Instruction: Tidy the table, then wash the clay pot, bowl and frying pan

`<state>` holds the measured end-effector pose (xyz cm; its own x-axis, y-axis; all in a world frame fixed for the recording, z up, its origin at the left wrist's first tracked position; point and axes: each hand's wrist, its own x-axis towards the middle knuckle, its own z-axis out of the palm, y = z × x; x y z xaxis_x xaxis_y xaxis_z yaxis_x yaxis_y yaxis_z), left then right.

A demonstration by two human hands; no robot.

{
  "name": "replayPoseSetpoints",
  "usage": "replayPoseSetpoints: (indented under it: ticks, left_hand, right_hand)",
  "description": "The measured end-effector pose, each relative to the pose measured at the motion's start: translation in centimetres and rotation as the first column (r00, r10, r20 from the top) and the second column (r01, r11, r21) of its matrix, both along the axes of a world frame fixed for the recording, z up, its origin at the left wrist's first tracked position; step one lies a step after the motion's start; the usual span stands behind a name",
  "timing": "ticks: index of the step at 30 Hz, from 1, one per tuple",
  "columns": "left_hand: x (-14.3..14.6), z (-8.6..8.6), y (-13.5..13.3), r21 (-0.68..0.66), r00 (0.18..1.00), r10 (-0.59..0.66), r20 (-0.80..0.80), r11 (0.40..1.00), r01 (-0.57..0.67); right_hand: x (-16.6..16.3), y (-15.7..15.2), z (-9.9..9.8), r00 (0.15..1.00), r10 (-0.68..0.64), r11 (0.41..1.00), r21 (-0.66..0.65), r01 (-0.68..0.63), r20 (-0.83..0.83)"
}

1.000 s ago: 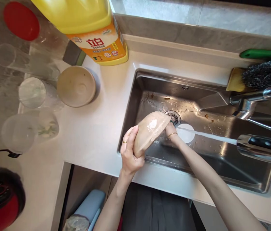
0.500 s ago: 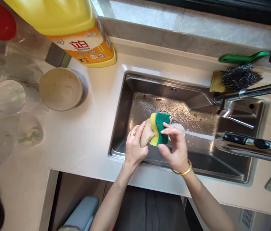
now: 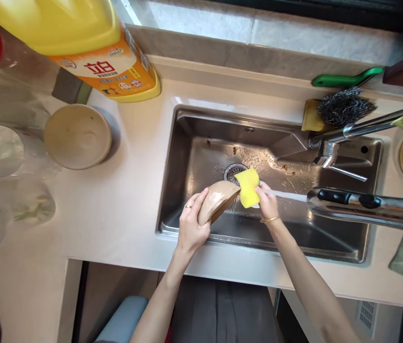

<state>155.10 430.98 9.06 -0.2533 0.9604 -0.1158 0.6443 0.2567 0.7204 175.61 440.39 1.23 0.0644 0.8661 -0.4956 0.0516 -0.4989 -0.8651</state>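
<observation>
My left hand (image 3: pixel 193 224) grips a beige bowl (image 3: pixel 217 199) by its side, tilted over the near left part of the steel sink (image 3: pixel 201 159). In my right hand (image 3: pixel 267 202) is a sponge (image 3: pixel 248 187), its yellow face turned up. The sponge's left edge meets or nearly meets the bowl's right end; I cannot tell if they touch. Water runs from the faucet's spray head (image 3: pixel 351 202) toward my right hand. Behind the sponge the drain (image 3: pixel 235 172) is partly covered, and a small white thing peeks out under it.
A yellow detergent jug (image 3: pixel 115 71) stands behind left of the sink, with another beige bowl (image 3: pixel 77 136) near it. Clear containers (image 3: pixel 32 200) crowd the far left. Back right are a steel wool scrubber (image 3: pixel 344 107), a green handle (image 3: pixel 346 78) and the faucet lever (image 3: pixel 347 173).
The sponge has come off the bowl's end toward the right and turned from green side to yellow side. My right fingers have closed on it. The bowl has tilted, showing more of its outside.
</observation>
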Motion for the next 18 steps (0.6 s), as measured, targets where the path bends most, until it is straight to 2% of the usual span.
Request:
replayPoseSetpoints:
  ticks: [2, 3, 5, 7, 9, 11, 14, 16, 18]
  left_hand:
    - [-0.4, 0.0, 0.0, 0.008, 1.000, 0.006, -0.004, 1.000, -0.006]
    - [-0.6, -0.1, 0.0, 0.016, 1.000, 0.004, -0.017, 1.000, -0.004]
    - [-0.8, -0.1, -0.1, 0.034, 0.998, -0.009, -0.058, 0.999, 0.011]
    - [-1.0, -0.1, -0.3, 0.058, 0.994, -0.040, -0.099, 0.997, 0.046]
    - [-1.1, 0.1, -0.6, 0.084, 0.989, -0.081, -0.121, 0.992, 0.091]
    - [-1.3, 0.4, -0.9, 0.109, 0.981, -0.134, -0.140, 0.983, 0.150]
    - [-1.5, 0.6, -1.1, 0.135, 0.963, -0.195, -0.185, 0.966, 0.221]
    - [-1.7, 0.6, -1.1, 0.161, 0.959, -0.211, -0.187, 0.957, 0.242]
    - [-1.7, 0.5, -1.0, 0.206, 0.964, -0.215, -0.154, 0.948, 0.244]
  right_hand:
    - [0.3, -0.5, 1.1, 0.980, -0.049, 0.997, -0.065, 0.037, -0.192]
    - [0.3, -0.6, 2.0, 0.961, -0.035, 0.996, -0.086, 0.011, -0.274]
    - [-0.1, -0.7, 3.9, 0.927, 0.066, 0.991, -0.086, -0.105, -0.369]
    - [-0.8, -0.4, 5.3, 0.907, 0.230, 0.966, -0.027, -0.256, -0.352]
    - [-1.7, 0.0, 6.0, 0.897, 0.404, 0.915, 0.069, -0.398, -0.178]
    - [-2.7, 0.0, 6.4, 0.852, 0.507, 0.843, 0.132, -0.522, 0.132]
    - [-4.4, -0.5, 7.7, 0.695, 0.501, 0.734, 0.172, -0.657, 0.517]
    - [-5.2, -1.0, 9.1, 0.614, 0.475, 0.645, 0.226, -0.730, 0.630]
    - [-5.5, -1.0, 10.0, 0.583, 0.453, 0.566, 0.287, -0.773, 0.675]
